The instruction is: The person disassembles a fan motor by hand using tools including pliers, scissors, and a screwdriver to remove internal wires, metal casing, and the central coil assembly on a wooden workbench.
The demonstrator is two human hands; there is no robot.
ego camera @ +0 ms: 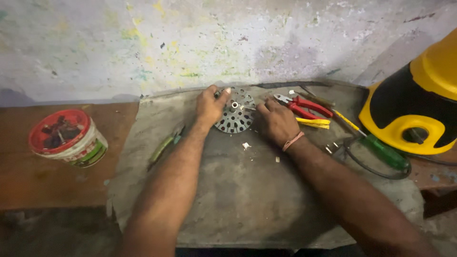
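Gripping round perforated metal disc [234,115].

Both forearms bare, no sleeves. Left hand [209,104] without rings. Right hand [277,123]: thin orange thread band [292,141] around wrist.

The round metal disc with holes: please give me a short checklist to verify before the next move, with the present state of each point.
1. Left hand grips the rim of the round metal disc: ok.
2. Right hand is at the disc's right edge: ok; whether it holds a small tool there: cannot tell.
3. Disc lies flat on the grey mat: ok.
4. Red-handled pliers lie within reach, just beside the right hand: ok.
5. Green-handled screwdriver lies apart from both hands, over the black cable: ok.
6. Small white bits lie loose on the mat near the disc: not ok.
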